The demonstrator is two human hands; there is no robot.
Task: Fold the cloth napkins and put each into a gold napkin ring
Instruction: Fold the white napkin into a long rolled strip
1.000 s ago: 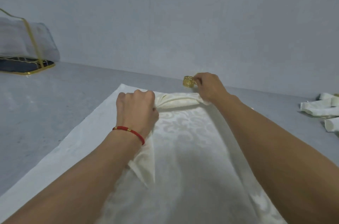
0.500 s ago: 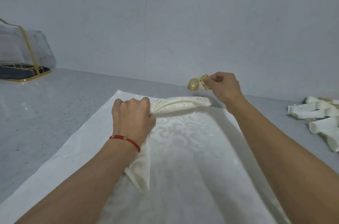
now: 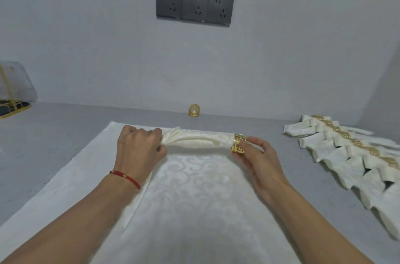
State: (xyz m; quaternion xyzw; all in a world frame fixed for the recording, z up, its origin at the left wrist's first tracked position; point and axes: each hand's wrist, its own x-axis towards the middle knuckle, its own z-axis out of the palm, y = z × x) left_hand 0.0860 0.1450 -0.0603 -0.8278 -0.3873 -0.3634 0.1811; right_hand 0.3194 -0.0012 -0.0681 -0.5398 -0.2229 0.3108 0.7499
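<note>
A cream cloth napkin (image 3: 195,141), gathered into a roll, lies across the far part of a white patterned cloth (image 3: 194,198). My left hand (image 3: 139,148) grips the roll's left end, fingers curled round the fabric. A gold napkin ring (image 3: 238,143) sits over the roll's right end, and my right hand (image 3: 257,156) pinches it between thumb and fingers. Another gold ring (image 3: 194,110) stands alone on the grey counter by the wall.
A row of several rolled napkins in gold rings (image 3: 350,155) lies along the right side of the counter. A clear bag with gold trim (image 3: 13,88) sits at the far left. Dark wall sockets (image 3: 194,5) are above.
My right hand brought the gold ring from beside the wall onto the right end of the roll. The left hand kept its grip. The camera tilted up, showing the sockets and more finished napkins.
</note>
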